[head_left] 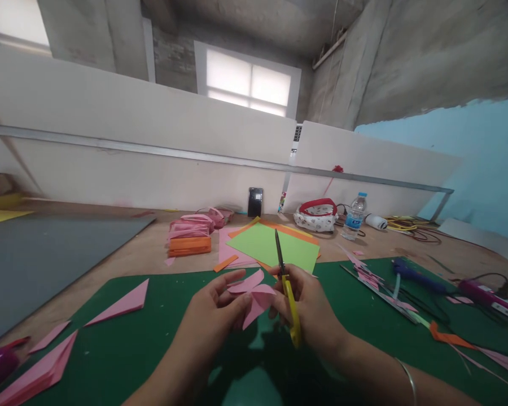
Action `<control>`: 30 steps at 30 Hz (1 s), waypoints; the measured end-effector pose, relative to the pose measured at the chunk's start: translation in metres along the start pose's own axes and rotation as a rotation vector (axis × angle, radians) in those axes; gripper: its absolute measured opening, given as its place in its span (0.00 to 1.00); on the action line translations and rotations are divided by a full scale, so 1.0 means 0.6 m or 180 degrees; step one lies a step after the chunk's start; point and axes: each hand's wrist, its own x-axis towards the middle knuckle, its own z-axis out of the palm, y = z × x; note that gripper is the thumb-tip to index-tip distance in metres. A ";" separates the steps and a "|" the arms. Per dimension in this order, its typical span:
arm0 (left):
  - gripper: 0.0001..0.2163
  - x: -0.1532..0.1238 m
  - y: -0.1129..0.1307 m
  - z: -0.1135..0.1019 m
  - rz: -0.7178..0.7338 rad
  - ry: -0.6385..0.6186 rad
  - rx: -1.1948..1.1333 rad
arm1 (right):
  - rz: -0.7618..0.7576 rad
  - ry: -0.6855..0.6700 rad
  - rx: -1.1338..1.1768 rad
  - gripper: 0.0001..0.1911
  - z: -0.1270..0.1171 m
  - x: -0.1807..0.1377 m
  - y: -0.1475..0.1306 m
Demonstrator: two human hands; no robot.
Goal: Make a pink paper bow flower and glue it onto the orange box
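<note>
craft workshop, green cutting mat (152, 344), coloured paper sheets (275, 243), bare concrete walls

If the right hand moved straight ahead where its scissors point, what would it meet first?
Probably the green paper sheet: the right hand holds the yellow scissors with blades aimed away towards it, though depth is unclear.

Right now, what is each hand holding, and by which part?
Left hand pinches the folded pink paper piece at its left edge; right hand grips the yellow-handled scissors by the handles, also touching the paper.
</note>
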 end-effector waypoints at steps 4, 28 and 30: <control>0.20 0.003 0.001 -0.002 -0.0019 -0.0004 -0.0043 | 0.0015 -0.0027 -0.0029 0.18 0.001 -0.003 0.000; 0.23 0.010 0.006 -0.014 0.0129 0.0207 -0.0227 | -0.0237 -0.0008 -0.0412 0.19 -0.011 -0.011 -0.017; 0.23 0.014 0.016 -0.026 0.0173 0.0373 -0.0273 | -0.0462 -0.0144 -0.0817 0.18 -0.018 -0.018 -0.023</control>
